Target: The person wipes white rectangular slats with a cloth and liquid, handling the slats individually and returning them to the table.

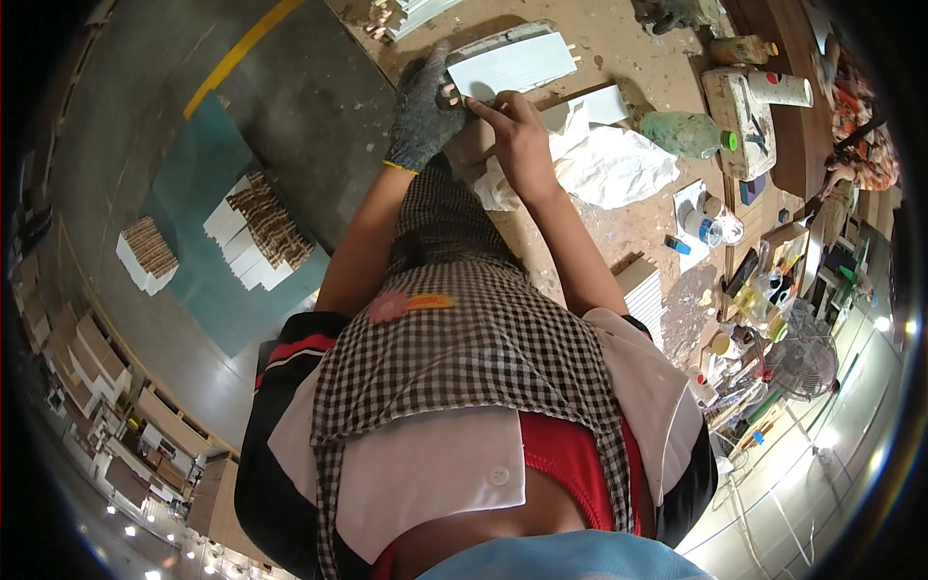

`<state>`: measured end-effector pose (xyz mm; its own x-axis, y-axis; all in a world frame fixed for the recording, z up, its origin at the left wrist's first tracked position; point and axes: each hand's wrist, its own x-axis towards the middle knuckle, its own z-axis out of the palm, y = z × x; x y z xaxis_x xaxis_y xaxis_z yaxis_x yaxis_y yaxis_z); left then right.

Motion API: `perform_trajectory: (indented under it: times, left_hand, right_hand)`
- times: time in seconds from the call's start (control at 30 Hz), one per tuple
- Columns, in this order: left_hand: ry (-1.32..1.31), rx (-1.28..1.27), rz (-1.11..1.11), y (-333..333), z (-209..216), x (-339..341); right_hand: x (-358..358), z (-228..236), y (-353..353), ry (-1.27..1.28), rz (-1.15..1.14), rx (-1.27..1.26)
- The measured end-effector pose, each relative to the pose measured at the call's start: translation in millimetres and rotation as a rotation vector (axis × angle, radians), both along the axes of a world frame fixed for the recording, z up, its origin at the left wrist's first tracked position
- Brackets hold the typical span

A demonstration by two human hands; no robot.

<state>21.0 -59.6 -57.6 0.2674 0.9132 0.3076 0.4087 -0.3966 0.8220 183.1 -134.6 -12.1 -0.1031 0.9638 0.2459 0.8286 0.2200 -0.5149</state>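
My left hand (422,114), in a grey knit glove with a yellow cuff, grips the left end of a flat white board (517,64). Short wooden dowels (449,95) stick out of that end, and more dowels show at the board's right end. My bare right hand (523,140) is closed at the near edge of the same board. One of its fingers stretches toward the dowels by the glove; its thumb side is partly hidden. Another white board (601,106) and a crumpled white cloth (619,164) lie just right of my right hand.
A green plastic bottle (684,134) lies to the right, before a stained white container (739,124). Stacked white boards (253,232) rest on a green floor sheet (198,280) at left. More boards (642,295) stand right of my forearm. A fan (800,358) is farther right.
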Motion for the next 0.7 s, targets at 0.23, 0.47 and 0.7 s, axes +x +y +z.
perform_trajectory:
  times: [0.23,0.47,0.7]
  left_hand:
    - [-0.071,-0.284,-0.059,-4,-1,-1]
    - [-0.050,-0.028,-0.039,1,2,0]
    - [0.041,0.019,0.004,2,-2,0]
  right_hand:
    - [-4,5,-2,0.018,-0.022,-0.007]
    - [-3,-4,-4,0.112,-0.097,-0.025]
    - [0,-3,-4,0.075,-0.071,-0.025]
